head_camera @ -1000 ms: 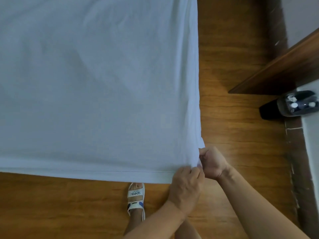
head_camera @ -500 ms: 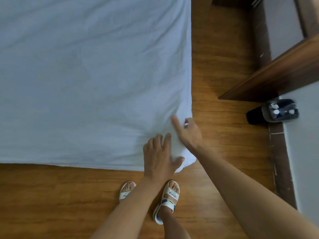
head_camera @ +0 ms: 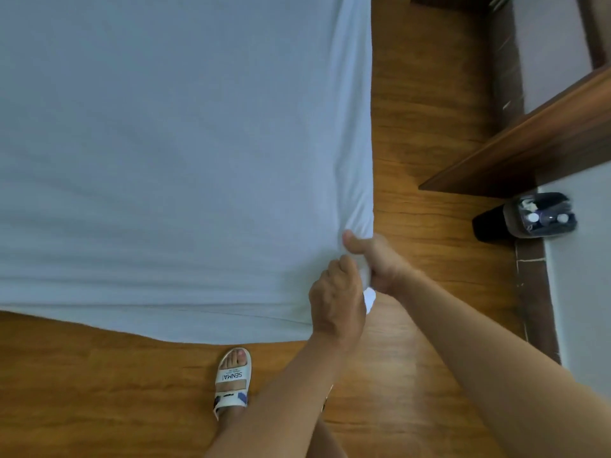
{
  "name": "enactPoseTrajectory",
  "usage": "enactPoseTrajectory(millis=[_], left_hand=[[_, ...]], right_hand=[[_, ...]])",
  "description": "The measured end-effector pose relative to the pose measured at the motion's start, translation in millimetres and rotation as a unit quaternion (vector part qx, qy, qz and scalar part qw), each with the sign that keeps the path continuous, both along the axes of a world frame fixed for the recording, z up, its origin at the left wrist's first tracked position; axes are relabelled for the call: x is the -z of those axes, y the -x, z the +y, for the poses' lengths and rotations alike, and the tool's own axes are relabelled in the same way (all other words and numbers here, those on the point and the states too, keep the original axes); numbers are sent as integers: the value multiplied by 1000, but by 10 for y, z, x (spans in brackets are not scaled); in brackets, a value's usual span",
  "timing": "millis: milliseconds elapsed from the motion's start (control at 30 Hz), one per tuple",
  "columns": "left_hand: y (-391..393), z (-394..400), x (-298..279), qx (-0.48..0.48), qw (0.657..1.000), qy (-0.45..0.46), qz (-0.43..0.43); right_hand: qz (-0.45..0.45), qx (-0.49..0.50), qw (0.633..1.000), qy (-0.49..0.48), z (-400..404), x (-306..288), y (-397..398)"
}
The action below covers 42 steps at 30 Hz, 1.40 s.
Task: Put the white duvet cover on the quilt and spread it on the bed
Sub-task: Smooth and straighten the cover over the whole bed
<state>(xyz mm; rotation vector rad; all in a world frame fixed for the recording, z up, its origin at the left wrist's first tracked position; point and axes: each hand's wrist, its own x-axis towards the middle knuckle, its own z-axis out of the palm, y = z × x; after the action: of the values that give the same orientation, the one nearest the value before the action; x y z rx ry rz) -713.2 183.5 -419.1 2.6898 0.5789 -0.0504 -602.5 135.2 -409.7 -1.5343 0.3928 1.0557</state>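
White fabric duvet cover [head_camera: 172, 153] is clenched at its near corner by left hand [head_camera: 334, 302] and right hand [head_camera: 377, 259], grips touching.

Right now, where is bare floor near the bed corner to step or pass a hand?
Bare wooden floor runs between the duvet cover and the dark wooden furniture. It is crowded at the near corner, where left hand and right hand grip cloth.

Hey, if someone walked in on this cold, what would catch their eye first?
The white duvet cover fills most of the frame over a wooden floor. At its near right corner both hands grip bunched fabric: left hand, right hand. Below, a white sandal stands on the floor.
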Motion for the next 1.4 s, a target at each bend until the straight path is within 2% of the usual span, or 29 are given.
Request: enactPoseTrajectory(millis=[100,133,200,333,400,467,567,667,767,833,900,933,1000,1067,1167,1300,1367,1400], left_hand=[[73,-23,284,9,999,25,44],[137,-34,317,17,999,11,34],[382,-29,304,46,998,-18,40],[679,268,275,13,995,-63,72],[598,356,290,42,995,-76,54],[443,330,231,111,990,-73,45],[289,150,224,182,977,-74,78],[149,-65,479,164,973,-63,150],[206,-184,534,149,972,-28,178],[254,-243,408,157,973,-2,171],[265,-335,417,150,978,-1,148],[237,-376,491,151,976,-1,155],[180,-414,653,184,968,-6,172],[150,-425,748,174,965,-14,198],[207,-509,800,185,964,-16,192],[474,-406,712,158,982,43,92],[477,-207,608,114,992,26,44],[435,-92,591,109,993,-9,50]], right_hand=[[-133,-23,971,195,121,280,160],[-149,-28,962,226,116,302,197],[-109,-11,958,264,36,295,341],[-50,102,966,231,60,411,622],[-40,135,964,227,139,449,644],[-32,136,972,189,42,447,582],[-71,50,988,125,-303,433,474],[-158,2,970,187,-334,596,437],[-197,-50,944,260,-324,702,417],[-189,-108,916,337,-587,700,413],[-129,-70,910,387,-890,638,438],[-128,-46,912,387,-935,587,426],[-160,-24,930,331,-742,563,298],[-177,-53,936,300,-363,558,131],[-238,-74,916,315,-126,752,149],[-229,-65,929,284,-211,871,205],[-180,-145,919,319,-206,958,69],[-144,-217,899,352,-206,973,-17]])
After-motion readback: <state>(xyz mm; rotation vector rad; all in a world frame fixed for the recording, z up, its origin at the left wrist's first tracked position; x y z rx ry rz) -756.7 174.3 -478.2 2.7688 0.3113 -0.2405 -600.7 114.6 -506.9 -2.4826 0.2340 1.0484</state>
